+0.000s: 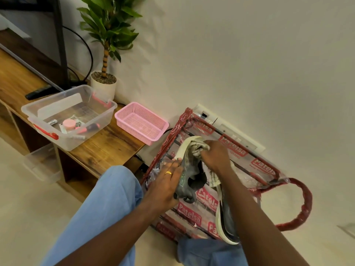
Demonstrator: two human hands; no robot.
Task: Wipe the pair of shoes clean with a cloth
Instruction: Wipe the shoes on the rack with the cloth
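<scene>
My left hand (166, 182) grips a grey shoe (189, 169) with a cream sole, holding it tilted on its side above a clear plastic bag with red print (192, 212). My right hand (215, 157) holds a bunched pale cloth (197, 147) against the shoe's toe end. Part of the cloth hangs below my right wrist. The second shoe (225, 225), dark with a white sole, lies on the bag under my right forearm, partly hidden.
A wooden bench (107, 148) at the left carries a clear box of small items (69, 116), a pink basket (141, 122) and a potted plant (104, 81). The bag's red handle (305, 200) loops out to the right. My knees in blue trousers (107, 204) frame the bag.
</scene>
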